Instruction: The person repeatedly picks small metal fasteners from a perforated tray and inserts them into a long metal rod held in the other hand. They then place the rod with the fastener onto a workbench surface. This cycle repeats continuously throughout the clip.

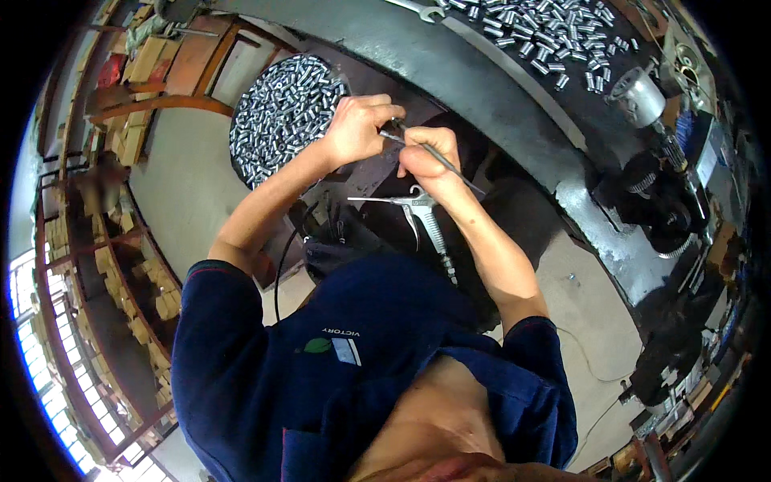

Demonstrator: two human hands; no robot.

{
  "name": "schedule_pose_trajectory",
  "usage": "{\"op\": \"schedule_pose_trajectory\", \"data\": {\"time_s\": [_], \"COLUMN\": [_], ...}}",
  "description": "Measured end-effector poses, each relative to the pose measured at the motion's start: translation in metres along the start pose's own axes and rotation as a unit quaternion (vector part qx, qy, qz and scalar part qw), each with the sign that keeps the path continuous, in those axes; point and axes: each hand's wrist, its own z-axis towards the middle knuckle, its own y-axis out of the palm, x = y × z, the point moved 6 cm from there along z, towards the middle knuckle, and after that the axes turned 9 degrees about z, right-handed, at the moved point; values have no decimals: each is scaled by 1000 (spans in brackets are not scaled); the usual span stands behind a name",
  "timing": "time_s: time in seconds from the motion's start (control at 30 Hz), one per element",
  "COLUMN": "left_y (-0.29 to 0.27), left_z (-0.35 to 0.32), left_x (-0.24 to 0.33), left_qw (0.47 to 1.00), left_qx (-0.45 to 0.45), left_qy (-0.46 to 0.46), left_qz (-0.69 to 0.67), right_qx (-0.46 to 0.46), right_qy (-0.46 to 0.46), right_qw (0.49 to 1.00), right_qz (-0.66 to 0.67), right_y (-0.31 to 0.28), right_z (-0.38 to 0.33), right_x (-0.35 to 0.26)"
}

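My left hand (pixel 361 130) is closed on a small metal sleeve (pixel 389 135), which its fingers partly hide. Close beside it, my right hand (pixel 432 157) grips a thin dark rod-shaped tool (pixel 441 156), whose tip points toward the sleeve. Whether the tip is inside the sleeve I cannot tell. To the left of my hands, a round container holds a heap of short shiny metal sleeves (pixel 283 120). Below my right hand lies a silver air blow gun (pixel 430 225) with a long thin nozzle.
Many more metal sleeves (pixel 546 36) are scattered on the dark bench (pixel 450 84), near an open-end wrench (pixel 418 10). On the right stands a machine with a metal cylinder (pixel 638 96) and dark gears. Shelves with wooden blocks (pixel 112 273) line the far left. A black hose (pixel 281 273) hangs nearby.
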Motion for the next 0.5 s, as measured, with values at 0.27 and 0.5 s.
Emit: {"op": "schedule_pose_trajectory", "data": {"time_s": [0.27,0.5], "left_y": [-38,-25], "left_z": [13,160], "left_x": [-76,-21], "left_qw": [982,989], "left_qx": [37,90], "left_qy": [-154,40], "left_qz": [106,109], "right_qx": [22,-1], "right_qy": [-15,-16], "right_qw": [997,1000], "right_qz": [66,15], "right_y": [-17,-5], "right_z": [-3,-5], "right_x": [-6,6]}}
